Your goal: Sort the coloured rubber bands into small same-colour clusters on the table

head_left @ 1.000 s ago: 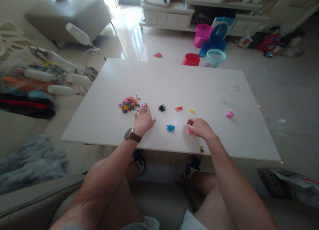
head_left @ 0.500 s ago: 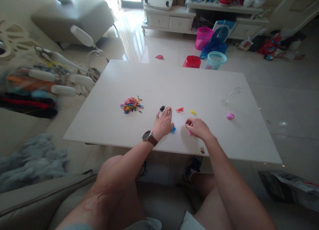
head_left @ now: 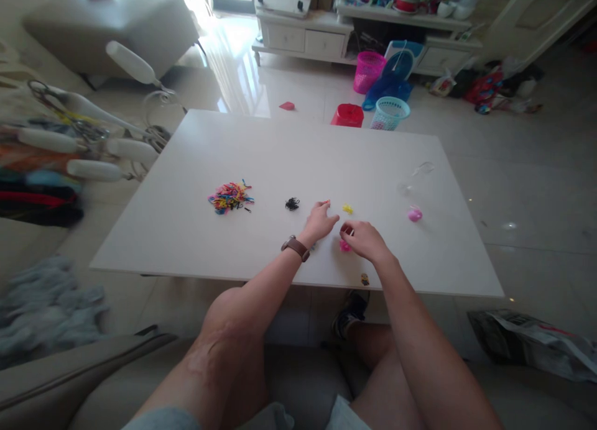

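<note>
Small coloured loops, perhaps rubber bands, lie sorted by colour on the white table [head_left: 270, 144]. My left hand [head_left: 319, 224], with a brown-strapped watch [head_left: 295, 247] at the wrist, reaches over the red loops [head_left: 328, 202] and hides most of them. Its thumb is stretched away from the fingers. Just above the pink loops [head_left: 344, 246] is my right hand [head_left: 367, 238], its fingertips pinched together; whatever they hold cannot be made out. Yellow loops [head_left: 347, 209] lie beyond it, black loops [head_left: 292, 204] to the left. Blue loops [head_left: 313, 247] are mostly covered by my left wrist.
A mixed heap of loops [head_left: 231, 197] lies on the table's left side. To the right are a pink round object [head_left: 415, 214] and a clear plastic piece [head_left: 405, 187]. A small cartoon sticker [head_left: 364, 279] is near the front edge. Baskets [head_left: 390, 112] stand beyond the table.
My left hand has moved right, from beside the black loops to over the red ones, uncovering the black pile. My right hand stays pinched above the pink loops. The view has shifted slightly.
</note>
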Demonstrator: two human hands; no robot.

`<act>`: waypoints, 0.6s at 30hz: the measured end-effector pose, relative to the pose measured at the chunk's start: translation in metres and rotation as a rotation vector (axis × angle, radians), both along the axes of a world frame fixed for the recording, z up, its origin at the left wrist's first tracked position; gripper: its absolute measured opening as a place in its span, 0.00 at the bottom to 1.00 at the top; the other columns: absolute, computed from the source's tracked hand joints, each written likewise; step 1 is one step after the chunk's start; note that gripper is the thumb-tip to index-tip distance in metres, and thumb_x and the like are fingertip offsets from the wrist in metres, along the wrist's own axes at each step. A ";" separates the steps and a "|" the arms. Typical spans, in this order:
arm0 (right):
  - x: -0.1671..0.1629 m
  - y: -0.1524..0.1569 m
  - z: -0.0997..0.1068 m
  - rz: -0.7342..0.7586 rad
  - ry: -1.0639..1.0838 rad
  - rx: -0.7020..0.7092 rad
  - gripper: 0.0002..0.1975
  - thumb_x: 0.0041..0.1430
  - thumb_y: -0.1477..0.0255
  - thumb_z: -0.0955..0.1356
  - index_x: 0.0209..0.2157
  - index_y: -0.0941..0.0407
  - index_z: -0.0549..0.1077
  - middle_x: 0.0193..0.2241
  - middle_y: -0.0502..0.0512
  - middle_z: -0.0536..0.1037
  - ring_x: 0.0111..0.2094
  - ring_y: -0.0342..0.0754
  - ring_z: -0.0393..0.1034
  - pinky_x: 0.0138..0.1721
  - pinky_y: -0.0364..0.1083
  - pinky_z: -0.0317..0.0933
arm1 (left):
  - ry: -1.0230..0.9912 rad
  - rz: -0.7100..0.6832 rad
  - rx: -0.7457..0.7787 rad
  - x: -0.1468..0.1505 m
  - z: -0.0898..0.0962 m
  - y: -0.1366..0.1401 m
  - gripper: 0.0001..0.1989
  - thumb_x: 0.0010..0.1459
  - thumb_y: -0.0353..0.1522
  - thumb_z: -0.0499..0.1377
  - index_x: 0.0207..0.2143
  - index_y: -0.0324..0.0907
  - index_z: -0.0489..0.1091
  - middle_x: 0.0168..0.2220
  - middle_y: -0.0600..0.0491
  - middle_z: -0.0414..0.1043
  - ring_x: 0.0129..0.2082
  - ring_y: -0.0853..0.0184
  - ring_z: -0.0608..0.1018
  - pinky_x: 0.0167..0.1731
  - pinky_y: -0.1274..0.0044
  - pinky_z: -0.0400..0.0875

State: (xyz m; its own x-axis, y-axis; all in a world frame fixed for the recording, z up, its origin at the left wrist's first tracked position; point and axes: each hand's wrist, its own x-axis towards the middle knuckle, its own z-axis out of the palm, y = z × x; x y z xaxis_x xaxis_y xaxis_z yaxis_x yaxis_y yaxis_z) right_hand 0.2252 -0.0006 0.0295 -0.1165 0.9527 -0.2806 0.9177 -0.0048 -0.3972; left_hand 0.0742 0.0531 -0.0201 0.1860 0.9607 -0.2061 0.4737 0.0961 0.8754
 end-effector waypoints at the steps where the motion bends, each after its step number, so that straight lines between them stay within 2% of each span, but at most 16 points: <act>1: 0.001 0.000 0.001 -0.004 0.004 0.002 0.08 0.60 0.71 0.67 0.33 0.52 0.79 0.32 0.51 0.83 0.36 0.48 0.76 0.37 0.43 0.59 | -0.089 0.055 -0.028 0.001 -0.002 0.003 0.24 0.54 0.31 0.59 0.53 0.33 0.74 0.62 0.36 0.67 0.62 0.53 0.70 0.63 0.66 0.60; 5: 0.004 -0.001 0.004 -0.022 0.004 0.014 0.07 0.59 0.70 0.67 0.32 0.52 0.79 0.32 0.52 0.83 0.35 0.48 0.75 0.36 0.44 0.59 | -0.540 0.304 -0.245 -0.002 -0.005 0.010 0.13 0.50 0.30 0.61 0.39 0.39 0.79 0.51 0.43 0.78 0.56 0.57 0.75 0.60 0.67 0.64; 8: 0.004 -0.002 0.004 -0.034 0.006 0.017 0.07 0.59 0.69 0.67 0.32 0.52 0.79 0.32 0.52 0.83 0.35 0.48 0.75 0.36 0.43 0.59 | -0.802 0.488 -0.416 -0.008 0.001 0.013 0.06 0.49 0.27 0.62 0.32 0.39 0.77 0.44 0.45 0.80 0.50 0.61 0.79 0.58 0.68 0.66; 10: 0.003 -0.002 0.004 -0.035 0.017 0.023 0.07 0.59 0.70 0.67 0.32 0.52 0.79 0.32 0.52 0.83 0.35 0.48 0.75 0.36 0.43 0.59 | -0.932 0.568 -0.472 -0.011 0.005 0.015 0.05 0.49 0.24 0.62 0.30 0.37 0.76 0.39 0.46 0.80 0.44 0.65 0.80 0.57 0.70 0.68; 14: 0.000 -0.002 0.003 -0.025 0.043 0.036 0.07 0.59 0.71 0.67 0.30 0.52 0.78 0.30 0.51 0.83 0.33 0.48 0.75 0.35 0.44 0.58 | -1.071 0.675 -0.534 -0.013 0.012 0.017 0.07 0.51 0.18 0.60 0.29 0.36 0.74 0.32 0.48 0.77 0.37 0.70 0.80 0.52 0.76 0.73; 18: -0.003 -0.003 0.001 -0.015 0.040 0.043 0.07 0.59 0.71 0.67 0.29 0.51 0.77 0.29 0.50 0.83 0.33 0.48 0.74 0.34 0.44 0.58 | -1.098 0.704 -0.544 -0.013 0.016 0.016 0.08 0.53 0.17 0.60 0.28 0.35 0.73 0.30 0.49 0.77 0.34 0.71 0.80 0.50 0.77 0.75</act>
